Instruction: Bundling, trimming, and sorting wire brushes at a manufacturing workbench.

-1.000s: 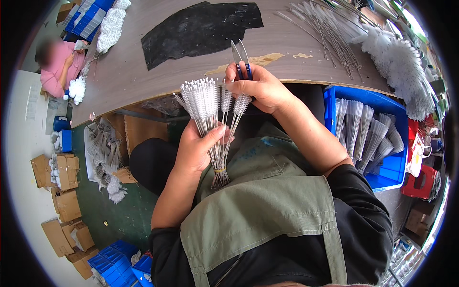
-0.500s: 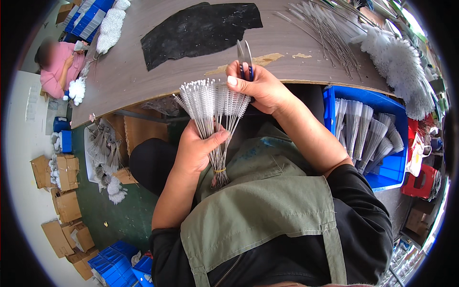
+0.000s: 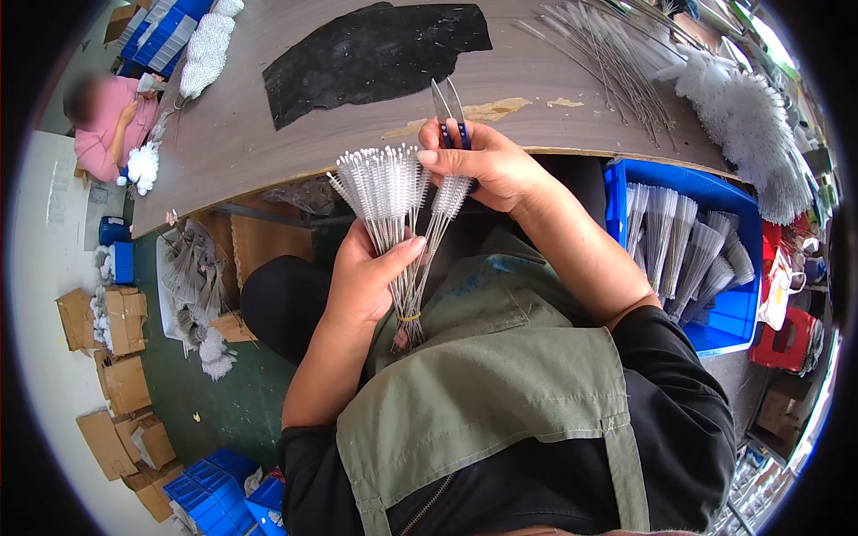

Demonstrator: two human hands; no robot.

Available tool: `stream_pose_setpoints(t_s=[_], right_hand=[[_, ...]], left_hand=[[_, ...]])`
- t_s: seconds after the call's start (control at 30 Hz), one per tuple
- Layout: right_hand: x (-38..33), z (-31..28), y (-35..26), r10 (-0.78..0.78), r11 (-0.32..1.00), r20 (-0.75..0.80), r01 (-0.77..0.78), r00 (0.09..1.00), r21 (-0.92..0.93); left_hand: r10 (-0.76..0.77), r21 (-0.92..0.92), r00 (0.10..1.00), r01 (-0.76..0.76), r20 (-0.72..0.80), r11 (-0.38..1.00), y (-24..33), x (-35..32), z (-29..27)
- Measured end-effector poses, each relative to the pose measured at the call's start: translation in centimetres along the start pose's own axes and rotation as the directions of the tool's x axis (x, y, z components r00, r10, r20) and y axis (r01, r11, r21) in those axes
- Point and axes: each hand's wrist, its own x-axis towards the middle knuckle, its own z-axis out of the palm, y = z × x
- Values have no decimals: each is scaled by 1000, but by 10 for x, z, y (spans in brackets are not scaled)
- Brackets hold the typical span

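Observation:
My left hand [image 3: 368, 268] is closed round the wire stems of a bundle of thin white-bristled brushes [image 3: 380, 188], fanned out at the top. A yellowish band [image 3: 408, 317] ties the stems together near their lower ends. In my right hand [image 3: 487, 170] is a pair of small scissors [image 3: 452, 121] with dark blue handles, blades pointing up and slightly apart. The right thumb and fingers also touch the tops of several brushes split off at the bundle's right side. A gap shows between these and the rest.
A brown worktable [image 3: 223, 143] with a black sheet [image 3: 375, 55] lies ahead. A blue bin [image 3: 715, 332] of brush bundles stands at the right; loose wire brushes [image 3: 617, 71] and a white bristly pile [image 3: 746, 125] lie far right. Another person [image 3: 112, 125] sits at far left.
The brushes on the bundle's right side have parted from the rest, leaving a wider gap. My right hand with the scissors has shifted slightly left and down.

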Motion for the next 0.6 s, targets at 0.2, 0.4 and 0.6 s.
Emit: stream_pose_setpoints(t_s=[0.2, 0.4, 0.6], right_hand=[[3, -6, 6, -32, 999, 47, 32, 998, -9], [-1, -3, 2, -52, 998, 74, 49, 996, 36], [1, -5, 3, -100, 995, 151, 97, 983, 28]], left_hand=[[8, -8, 998, -9, -61, 1000, 1, -2, 2], [9, -29, 999, -10, -34, 1000, 1, -1, 1], [7, -18, 1000, -8, -27, 1000, -2, 0, -3]])
